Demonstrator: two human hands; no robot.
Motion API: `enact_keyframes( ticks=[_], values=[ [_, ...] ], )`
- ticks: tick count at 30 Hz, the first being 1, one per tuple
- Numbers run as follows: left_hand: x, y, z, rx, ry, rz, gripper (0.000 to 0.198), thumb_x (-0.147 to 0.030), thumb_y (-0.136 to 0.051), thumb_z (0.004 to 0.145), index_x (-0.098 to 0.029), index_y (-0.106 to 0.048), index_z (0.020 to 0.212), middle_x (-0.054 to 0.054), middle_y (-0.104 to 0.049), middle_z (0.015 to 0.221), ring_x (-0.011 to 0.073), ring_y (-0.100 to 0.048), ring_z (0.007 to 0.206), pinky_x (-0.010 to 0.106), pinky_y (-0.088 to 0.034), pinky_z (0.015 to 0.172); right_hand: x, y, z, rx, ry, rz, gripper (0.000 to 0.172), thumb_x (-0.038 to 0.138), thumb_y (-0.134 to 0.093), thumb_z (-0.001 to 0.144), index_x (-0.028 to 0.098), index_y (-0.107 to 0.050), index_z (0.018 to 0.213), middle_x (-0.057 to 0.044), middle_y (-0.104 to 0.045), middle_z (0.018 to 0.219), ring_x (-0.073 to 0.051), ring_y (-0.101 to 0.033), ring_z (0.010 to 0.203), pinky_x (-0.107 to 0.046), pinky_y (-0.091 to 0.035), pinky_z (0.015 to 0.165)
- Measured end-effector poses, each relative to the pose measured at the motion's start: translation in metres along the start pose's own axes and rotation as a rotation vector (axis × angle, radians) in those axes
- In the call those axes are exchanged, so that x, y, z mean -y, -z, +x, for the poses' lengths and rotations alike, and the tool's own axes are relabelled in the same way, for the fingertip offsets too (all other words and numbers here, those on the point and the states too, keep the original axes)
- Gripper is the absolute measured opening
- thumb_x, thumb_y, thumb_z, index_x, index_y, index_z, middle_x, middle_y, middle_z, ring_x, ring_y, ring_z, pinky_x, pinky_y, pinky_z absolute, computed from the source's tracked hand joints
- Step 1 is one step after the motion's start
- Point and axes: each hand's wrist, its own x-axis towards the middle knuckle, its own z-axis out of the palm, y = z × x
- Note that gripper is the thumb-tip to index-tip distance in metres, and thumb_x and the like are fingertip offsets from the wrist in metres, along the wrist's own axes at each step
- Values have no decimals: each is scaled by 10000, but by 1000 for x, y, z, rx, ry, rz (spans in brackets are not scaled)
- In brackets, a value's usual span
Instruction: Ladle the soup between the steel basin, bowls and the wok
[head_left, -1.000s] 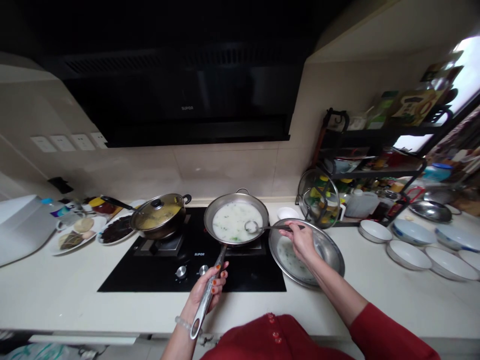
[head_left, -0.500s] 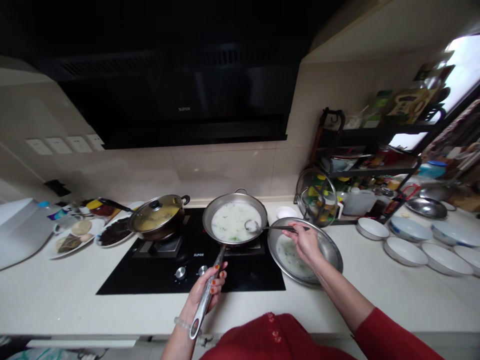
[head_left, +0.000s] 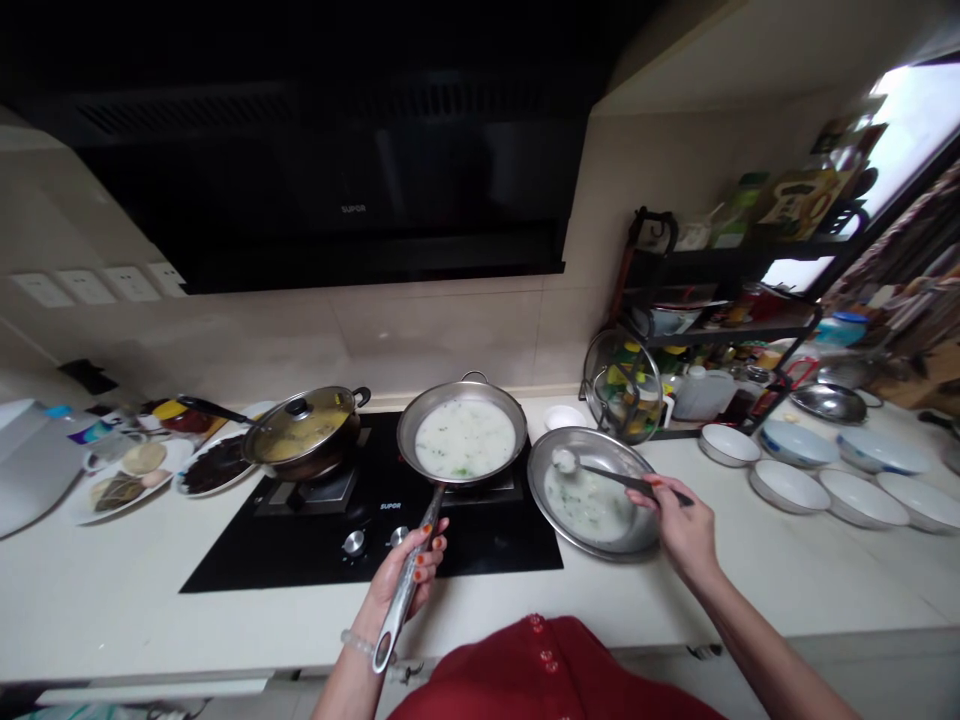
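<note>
A steel frying pan (head_left: 463,440) full of white soup with green bits stands on the black cooktop (head_left: 315,540). My left hand (head_left: 409,575) is closed round its long metal handle. My right hand (head_left: 686,530) grips the dark handle of a ladle (head_left: 592,468). The ladle's bowl, filled with white soup, hangs over the far-left part of a wide steel basin (head_left: 645,470), which stands on the counter right of the cooktop and holds a shallow pool of the same soup.
A lidded pot (head_left: 300,440) sits on the left burner, with plates of food (head_left: 124,480) beyond it. Several white bowls (head_left: 817,480) line the counter at right, below a black rack (head_left: 720,320) of jars. A glass lid (head_left: 621,385) leans by the rack.
My right hand has carried the ladle from the pan rightward over the steel basin and drawn back toward me. My left hand stays on the pan handle. The view shifted slightly right.
</note>
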Motion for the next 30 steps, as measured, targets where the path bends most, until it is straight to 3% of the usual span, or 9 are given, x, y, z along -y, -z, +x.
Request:
enact_keyframes(
  ticks=[3,6,9,11,14,17,19,24,30],
  values=[
    [0,1,0,2,3,8,304,-157,-460,898,-87,-476,1194,-2,-471,734,-2,-373,423,73,-313,328,-23,19,-15,177,196,-268,280,436,-630,732,188,-667,857,-63,-696,696,-238,-690,641,-377,-581,665],
    [-1,1,1,1,-5,33,347,-155,-490,879,-95,-466,1220,-6,-467,730,-3,-373,423,71,-308,325,-35,34,-28,434,504,-440,207,367,-589,784,223,-685,898,-97,-714,870,-248,-694,788,-393,-575,756],
    [-1,2,2,-2,-1,38,369,-157,-489,876,-96,-456,1239,-7,-461,732,-1,-374,422,71,-311,323,-35,41,-34,524,661,-506,201,296,-580,789,228,-687,945,-107,-712,966,-262,-676,932,-419,-550,855],
    [-2,2,2,-7,-3,38,374,-154,-487,876,-93,-453,1243,-4,-464,736,-2,-377,423,72,-315,324,-32,42,-33,463,626,-474,198,303,-587,777,219,-687,925,-104,-714,924,-262,-685,882,-424,-555,836],
    [-1,1,2,-8,-4,40,361,-155,-485,879,-94,-458,1233,-4,-468,731,-3,-377,421,71,-314,323,-27,38,-24,196,357,-326,210,337,-606,750,195,-674,889,-75,-702,769,-246,-694,720,-401,-575,734],
    [-1,0,1,-7,0,23,317,-158,-444,902,-91,-467,1211,-4,-468,725,-2,-372,419,71,-313,321,-17,25,-11,-140,73,-10,200,336,-657,685,162,-643,784,-43,-681,710,-219,-683,604,-384,-583,673],
    [0,-2,0,-13,-3,7,294,-157,-407,920,-77,-470,1195,1,-470,724,-2,-372,419,70,-308,317,-5,12,-5,-217,4,211,201,312,-701,624,146,-621,703,-32,-671,736,-198,-675,564,-376,-584,675],
    [0,-5,-1,-10,-3,-10,282,-172,-386,931,-70,-493,1171,2,-470,718,3,-382,421,74,-331,318,28,-38,-11,-22,7,334,202,299,-733,618,144,-640,708,-25,-670,800,-165,-673,557,-335,-576,672],
    [0,-3,1,-11,2,-11,260,-172,-400,926,-52,-511,1129,7,-470,716,-2,-375,419,69,-300,318,21,-101,-21,331,89,0,294,447,-602,757,175,-639,862,-43,-686,679,-220,-693,632,-357,-550,691]
  ],
)
